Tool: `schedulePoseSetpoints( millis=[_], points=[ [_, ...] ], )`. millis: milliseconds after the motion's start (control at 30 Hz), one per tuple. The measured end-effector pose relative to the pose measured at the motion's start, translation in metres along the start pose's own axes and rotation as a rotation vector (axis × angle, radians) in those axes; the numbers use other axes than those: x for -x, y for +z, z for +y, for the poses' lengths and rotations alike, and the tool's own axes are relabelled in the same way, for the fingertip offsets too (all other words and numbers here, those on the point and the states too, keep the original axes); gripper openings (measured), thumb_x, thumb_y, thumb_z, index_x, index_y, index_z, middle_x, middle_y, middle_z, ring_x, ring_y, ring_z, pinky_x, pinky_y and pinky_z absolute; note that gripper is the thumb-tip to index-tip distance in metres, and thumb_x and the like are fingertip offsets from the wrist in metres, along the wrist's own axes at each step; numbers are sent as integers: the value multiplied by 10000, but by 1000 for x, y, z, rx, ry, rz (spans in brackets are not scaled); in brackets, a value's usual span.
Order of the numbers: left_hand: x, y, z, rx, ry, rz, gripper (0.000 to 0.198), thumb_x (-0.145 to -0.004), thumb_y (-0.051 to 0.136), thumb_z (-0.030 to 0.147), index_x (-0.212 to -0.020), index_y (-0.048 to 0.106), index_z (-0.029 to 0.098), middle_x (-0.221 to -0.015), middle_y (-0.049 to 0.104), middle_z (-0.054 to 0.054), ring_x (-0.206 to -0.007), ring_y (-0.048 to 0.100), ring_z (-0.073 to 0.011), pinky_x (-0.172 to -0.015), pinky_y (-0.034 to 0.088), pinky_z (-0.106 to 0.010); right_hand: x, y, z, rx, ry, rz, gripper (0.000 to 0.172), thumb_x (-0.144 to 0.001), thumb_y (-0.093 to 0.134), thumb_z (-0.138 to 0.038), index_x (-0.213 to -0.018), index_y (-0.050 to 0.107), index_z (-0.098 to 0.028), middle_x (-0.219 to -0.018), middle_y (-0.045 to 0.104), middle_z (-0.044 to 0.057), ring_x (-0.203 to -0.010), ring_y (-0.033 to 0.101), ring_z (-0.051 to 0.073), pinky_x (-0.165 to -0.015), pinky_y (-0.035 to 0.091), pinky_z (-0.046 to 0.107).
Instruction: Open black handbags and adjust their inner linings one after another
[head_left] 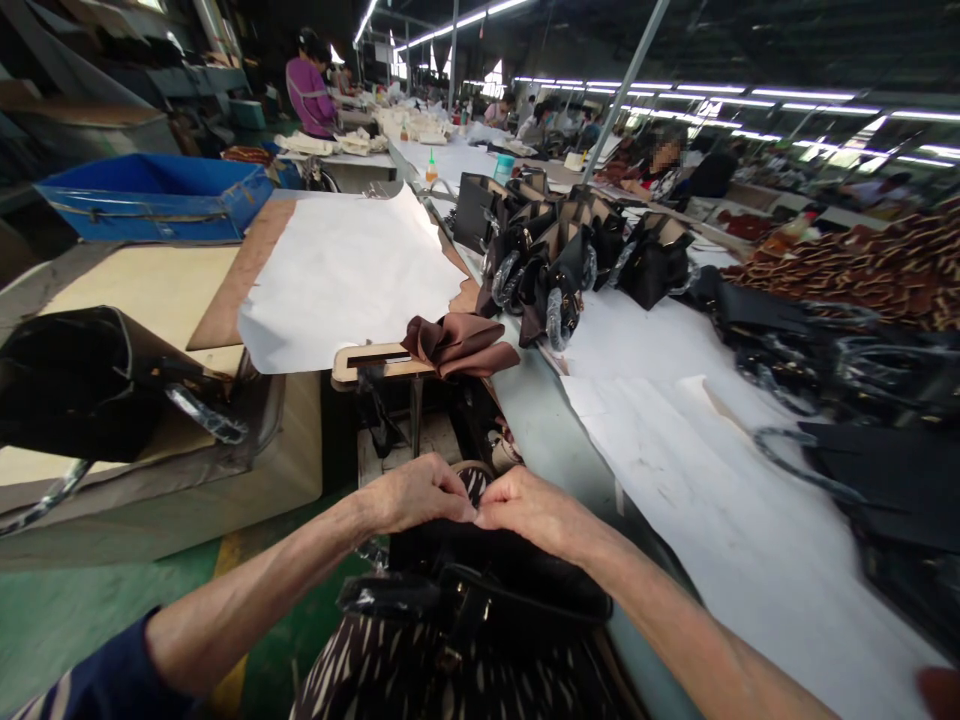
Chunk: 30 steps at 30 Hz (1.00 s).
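A black handbag (517, 585) rests on the person's lap with its top open toward me. Its plastic-wrapped handle (390, 597) lies on the near side. My left hand (420, 492) and my right hand (529, 508) meet at the bag's far rim, fingertips touching. Both are closed in a pinch on the rim; any smaller item between the fingertips is hidden. Just beyond them stands a narrow wooden stand (375, 365) with a slot, and a folded brown leather-like piece (461, 345) lies on its right end.
At left, another black handbag (82, 385) lies on a padded table; a blue bin (157, 195) sits behind. Several black bags (555, 245) crowd the right-hand bench, with more (892, 490) at its right edge. White sheets (360, 270) cover surfaces. A person in purple (309, 95) works far back.
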<state>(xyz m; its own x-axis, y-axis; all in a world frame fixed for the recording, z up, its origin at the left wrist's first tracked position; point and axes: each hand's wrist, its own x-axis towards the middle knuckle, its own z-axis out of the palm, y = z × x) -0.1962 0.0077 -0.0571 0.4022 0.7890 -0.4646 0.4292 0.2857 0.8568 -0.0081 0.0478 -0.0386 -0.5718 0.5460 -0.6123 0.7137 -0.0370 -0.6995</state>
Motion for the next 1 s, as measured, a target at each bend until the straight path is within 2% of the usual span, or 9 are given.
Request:
schedulePoseSetpoints(
  millis=[100,233,333,467,700,867,1000],
  points=[
    [-1,-1,-1,65,8,7,278,-682,596,372,-649,644,100,-501,375,39,-484,277,-77,-449,167,-230,5,-11,-2,-57,-17,-29,227,-722,541,-343,-591,542,-158,-473,338,-67,-453,273,66,-430,181,230],
    [6,0,2,193,-59,8,323,-652,620,417,-667,646,96,-516,430,26,-483,326,-82,-448,206,-216,15,-22,10,-307,-31,-34,356,-748,537,-481,-813,638,-147,-694,583,8,-617,482,117,-573,352,231],
    [9,1,2,214,-73,16,315,-652,627,416,-667,641,102,-512,435,27,-480,339,-82,-443,216,-209,23,-22,21,-360,-21,18,426,-732,555,-524,-909,650,-148,-813,633,39,-722,532,152,-662,383,255],
    [7,3,-1,220,-64,26,285,-671,620,386,-673,641,102,-505,425,31,-471,334,-78,-435,213,-206,29,-16,26,-239,-15,87,363,-770,531,-486,-868,659,-161,-669,580,-6,-609,462,119,-589,347,234],
    [6,7,0,115,-45,69,257,-683,604,364,-654,640,111,-500,411,34,-474,330,-78,-431,197,-211,28,-14,20,-90,-27,69,260,-786,491,-392,-708,595,-166,-521,331,-56,-495,285,81,-445,195,222],
    [8,12,-1,97,-9,50,238,-700,586,344,-673,643,114,-508,397,37,-490,328,-81,-439,206,-210,27,-11,15,19,5,84,249,-765,457,-360,-589,453,-183,-493,264,-64,-453,249,77,-403,165,233],
    [8,14,-2,60,-21,50,245,-710,575,356,-674,643,123,-521,414,32,-492,338,-83,-432,191,-212,28,-6,11,102,58,145,255,-756,440,-365,-572,418,-190,-484,282,-58,-456,285,83,-390,165,232]
  ],
)
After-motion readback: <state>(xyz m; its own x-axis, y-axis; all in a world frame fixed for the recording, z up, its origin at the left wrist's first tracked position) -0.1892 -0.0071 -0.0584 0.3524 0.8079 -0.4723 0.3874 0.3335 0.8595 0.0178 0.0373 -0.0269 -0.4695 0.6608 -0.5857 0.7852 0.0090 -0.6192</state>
